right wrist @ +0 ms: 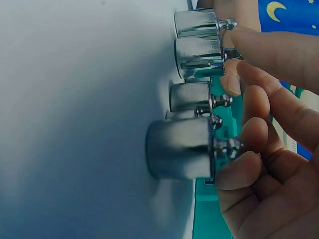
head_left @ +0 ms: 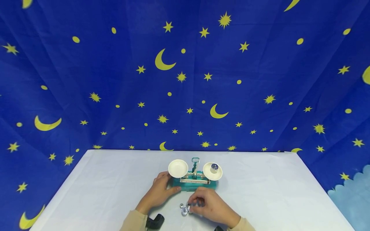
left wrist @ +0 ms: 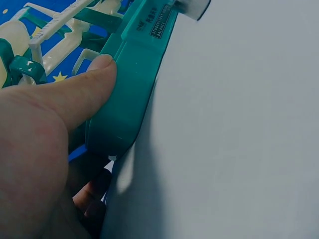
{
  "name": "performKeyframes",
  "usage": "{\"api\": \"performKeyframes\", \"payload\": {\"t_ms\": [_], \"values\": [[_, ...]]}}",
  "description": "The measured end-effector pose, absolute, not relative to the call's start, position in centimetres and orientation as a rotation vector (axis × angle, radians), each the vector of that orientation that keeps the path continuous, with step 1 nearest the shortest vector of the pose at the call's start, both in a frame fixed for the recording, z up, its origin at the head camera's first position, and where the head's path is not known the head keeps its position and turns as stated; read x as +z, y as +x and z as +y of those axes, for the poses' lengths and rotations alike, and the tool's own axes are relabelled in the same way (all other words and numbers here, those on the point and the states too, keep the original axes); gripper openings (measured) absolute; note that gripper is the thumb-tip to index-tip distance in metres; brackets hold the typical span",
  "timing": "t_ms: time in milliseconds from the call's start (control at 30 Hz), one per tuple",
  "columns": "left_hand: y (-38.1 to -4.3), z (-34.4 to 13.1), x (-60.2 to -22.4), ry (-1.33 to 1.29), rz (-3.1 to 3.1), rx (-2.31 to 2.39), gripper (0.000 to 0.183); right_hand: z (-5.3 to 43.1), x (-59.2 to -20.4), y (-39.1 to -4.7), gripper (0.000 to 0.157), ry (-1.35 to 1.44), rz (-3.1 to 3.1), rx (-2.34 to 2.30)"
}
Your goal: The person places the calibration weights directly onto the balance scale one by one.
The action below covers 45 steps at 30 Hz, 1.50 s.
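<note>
A small green balance scale (head_left: 193, 185) with two cream pans stands mid-table. My left hand (head_left: 159, 192) grips its left end, the thumb on top of the base (left wrist: 124, 99) and the other fingers behind, partly hidden. One metal weight (head_left: 214, 167) sits in the right pan, while the left pan (head_left: 178, 168) holds nothing. In front of the base, my right hand (head_left: 209, 205) pinches the knob of a metal weight (right wrist: 199, 57) between thumb and index finger, its other fingers curled. Several other knobbed weights stand upright around it, including a larger one (right wrist: 179, 149).
A white cloth covers the table (head_left: 260, 199). Behind and at the sides hangs a blue curtain (head_left: 185, 93) with yellow moons and stars. Black wrist mounts (head_left: 155, 222) show beside the beige sleeves at the lower edge.
</note>
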<state>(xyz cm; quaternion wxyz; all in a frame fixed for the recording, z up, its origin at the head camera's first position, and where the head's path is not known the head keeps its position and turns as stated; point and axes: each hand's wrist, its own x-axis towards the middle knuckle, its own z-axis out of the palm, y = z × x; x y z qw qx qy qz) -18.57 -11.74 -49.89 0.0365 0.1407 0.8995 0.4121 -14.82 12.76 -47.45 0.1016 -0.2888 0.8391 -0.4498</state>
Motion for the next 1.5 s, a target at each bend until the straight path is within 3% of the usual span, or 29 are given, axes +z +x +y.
{"api": "performKeyframes", "payload": {"t_ms": [1500], "values": [[-18.66,-11.83,-49.94,0.45,2.76,1.268,0.078,12.71,-47.57,-14.85,0.008,-0.798,2.421,-1.324]]}}
